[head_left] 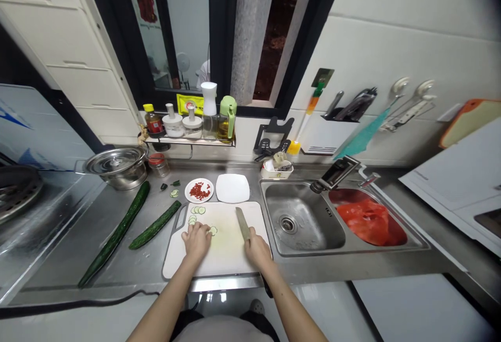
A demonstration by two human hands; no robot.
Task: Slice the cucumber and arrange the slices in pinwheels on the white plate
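On a white cutting board (229,266) with grey edges, my right hand (258,250) is closed round a kitchen knife (242,223), its blade pointing away from me over the board's right half. My left hand (197,243) lies palm down on the board's left side, fingers spread. Thin cucumber slices (198,210) lie above it, and another cucumber slice (213,231) is beside its fingertips; whether anything is under the palm is hidden. Left of the board rest a cut cucumber (155,225) and a long whole cucumber (117,232).
Behind the board stand a plate of chopped red pieces (199,190) and a white square plate (232,188). A steel pot (117,167) is at the back left. To the right is a double sink (305,216) with a red plastic bag (366,221). A condiment shelf (188,141) hangs behind.
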